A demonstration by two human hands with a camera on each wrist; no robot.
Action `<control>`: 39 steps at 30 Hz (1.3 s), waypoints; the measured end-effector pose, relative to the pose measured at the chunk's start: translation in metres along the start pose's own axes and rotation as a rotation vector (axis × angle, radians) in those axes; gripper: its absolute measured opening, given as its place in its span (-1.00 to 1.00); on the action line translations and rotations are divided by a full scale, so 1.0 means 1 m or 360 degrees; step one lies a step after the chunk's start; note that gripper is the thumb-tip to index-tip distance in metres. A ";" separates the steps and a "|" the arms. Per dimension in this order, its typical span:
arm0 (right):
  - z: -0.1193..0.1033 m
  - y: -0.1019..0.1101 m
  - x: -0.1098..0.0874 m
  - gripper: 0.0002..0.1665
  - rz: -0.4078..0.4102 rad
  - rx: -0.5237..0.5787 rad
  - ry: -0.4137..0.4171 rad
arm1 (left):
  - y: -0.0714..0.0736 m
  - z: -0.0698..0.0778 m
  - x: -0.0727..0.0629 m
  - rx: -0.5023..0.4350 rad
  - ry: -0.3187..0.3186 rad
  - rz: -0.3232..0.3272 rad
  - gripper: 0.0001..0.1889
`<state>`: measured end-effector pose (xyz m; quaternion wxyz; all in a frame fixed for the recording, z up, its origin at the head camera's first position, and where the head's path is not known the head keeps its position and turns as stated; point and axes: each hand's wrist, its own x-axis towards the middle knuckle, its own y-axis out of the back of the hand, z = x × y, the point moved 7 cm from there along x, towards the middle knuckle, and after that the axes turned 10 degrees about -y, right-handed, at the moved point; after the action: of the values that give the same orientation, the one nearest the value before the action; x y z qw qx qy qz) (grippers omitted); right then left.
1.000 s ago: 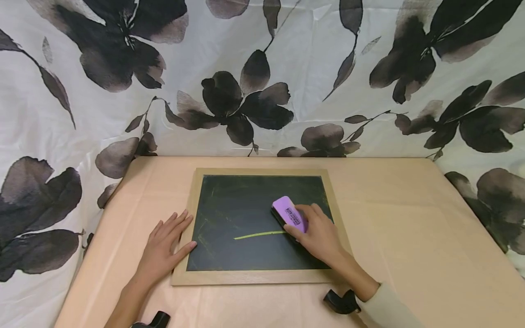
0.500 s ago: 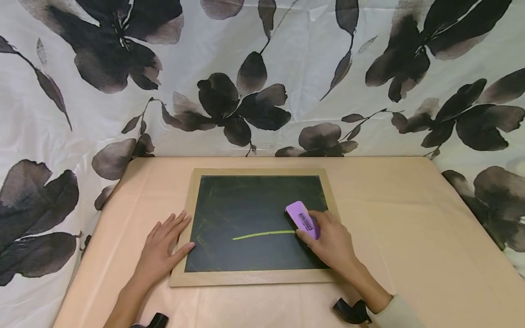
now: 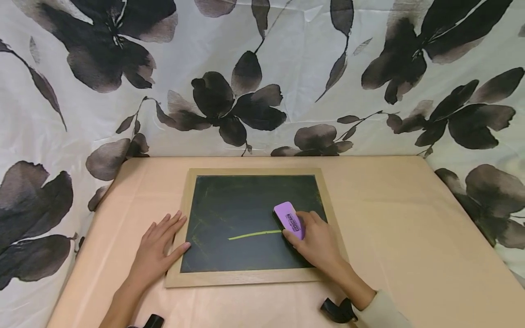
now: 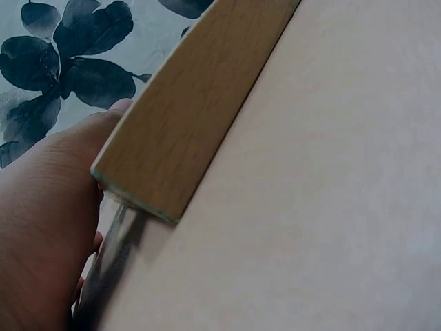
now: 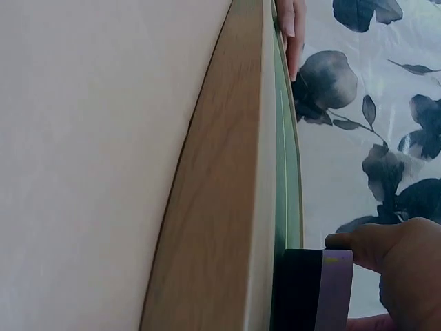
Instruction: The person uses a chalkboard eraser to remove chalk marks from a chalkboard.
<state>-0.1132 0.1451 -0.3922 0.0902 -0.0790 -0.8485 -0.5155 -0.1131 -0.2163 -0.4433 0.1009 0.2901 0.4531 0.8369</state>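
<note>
No text readable: dark printed label on purple top of eraser, over right half of board, too small and blurred.

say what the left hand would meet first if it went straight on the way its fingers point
The left hand would likely meet the wooden frame first, right at its fingertips, then the dark board surface beyond; the exact contact is hard to judge.

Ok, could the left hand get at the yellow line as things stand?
Probably yes: the left hand is at the frame, and only chalkboard shows between it and the yellow line.
</note>
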 end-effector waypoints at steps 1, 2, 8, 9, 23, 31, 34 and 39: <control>-0.003 -0.001 0.000 -0.37 0.0003 0.0000 0.0005 | 0.000 0.000 0.000 0.0001 0.0005 -0.0001 -0.29; -0.005 -0.002 0.000 -0.37 0.0007 -0.0001 0.0010 | 0.001 -0.001 -0.001 0.0001 0.0008 -0.0002 -0.29; -0.026 -0.012 -0.001 -0.35 -0.0020 0.0006 0.0029 | 0.001 -0.001 -0.001 -0.0012 0.0005 0.0009 -0.29; -0.030 -0.014 -0.001 -0.35 -0.0031 0.0017 0.0031 | 0.001 -0.001 0.000 -0.0011 0.0002 0.0010 -0.29; -0.089 -0.043 -0.006 -0.38 -0.0223 0.0099 0.0169 | 0.002 0.001 0.001 -0.0011 -0.0002 0.0023 -0.29; -0.108 -0.051 -0.011 -0.38 -0.0293 0.0103 0.0170 | 0.006 0.000 -0.001 -0.0018 -0.0034 0.0019 -0.30; -0.117 -0.055 -0.014 -0.37 -0.0323 0.0102 0.0189 | 0.007 -0.001 -0.002 -0.0029 -0.0044 0.0027 -0.31; -0.129 -0.058 -0.022 -0.36 -0.0342 0.0060 0.0262 | 0.009 -0.001 -0.004 -0.0040 -0.0060 0.0028 -0.31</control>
<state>-0.0963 0.0027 -0.3890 0.1053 0.0567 -0.8513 -0.5109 -0.1093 -0.2236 -0.4382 0.1057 0.3087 0.4380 0.8377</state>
